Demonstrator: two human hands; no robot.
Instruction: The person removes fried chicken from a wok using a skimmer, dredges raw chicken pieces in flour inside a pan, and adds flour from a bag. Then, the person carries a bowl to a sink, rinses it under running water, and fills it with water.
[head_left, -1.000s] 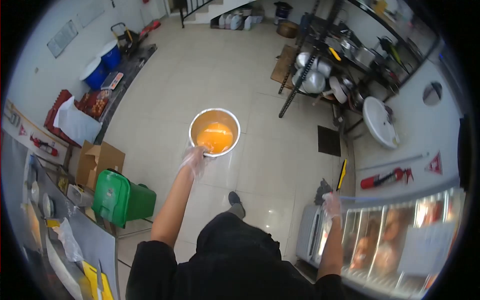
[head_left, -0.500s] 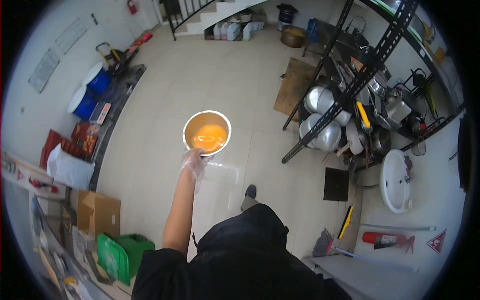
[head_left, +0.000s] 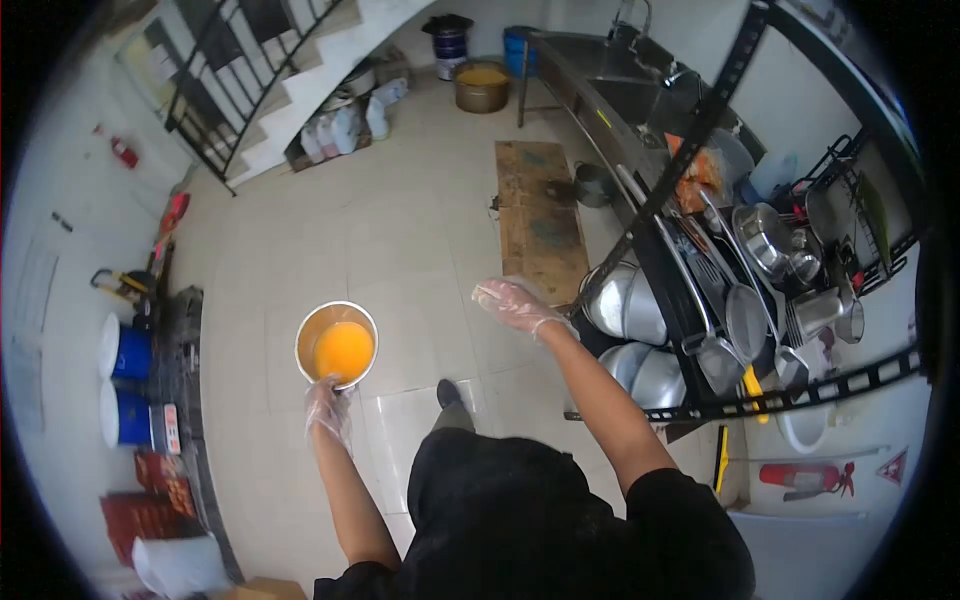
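Observation:
My left hand [head_left: 328, 402], in a clear plastic glove, is closed on the near rim of a round metal pot [head_left: 301, 345]. Orange-yellow liquid [head_left: 343, 350] lies in the bottom of the pot, which is held above the tiled floor. My right hand [head_left: 512, 303], gloved the same way, is stretched forward near the wooden board and the rack. Its fingers look extended and close together, with no object visible in them.
A black metal rack [head_left: 690, 150] stands close on my right, holding ladles, strainers and pots [head_left: 640, 305]. Beyond it is a steel sink [head_left: 640, 95]. A wooden board [head_left: 540, 220] lies on the floor. Blue buckets [head_left: 128, 345] line the left wall; stairs [head_left: 290, 100] rise ahead.
My right hand and arm have come into view. The camera has turned right and nearer the rack and sink. My left hand still holds the pot, now further left in view.

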